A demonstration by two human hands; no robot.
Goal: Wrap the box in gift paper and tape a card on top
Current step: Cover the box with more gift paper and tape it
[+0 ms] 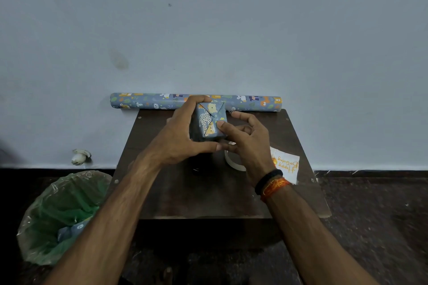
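Observation:
A small box wrapped in blue animal-print gift paper is held above the dark table, its folded end face turned toward me. My left hand grips it from the left, fingers curled over its top and thumb under it. My right hand presses a fingertip on the folded flaps at the right of that face, the other fingers loosely bent. A white birthday card with orange lettering lies at the table's right edge. A tape roll sits on the table, partly hidden beneath my right hand.
The gift paper roll lies along the table's back edge against the blue wall. A bin lined with a green bag holding paper scraps stands on the dark floor at the left. A small white object lies by the wall's base.

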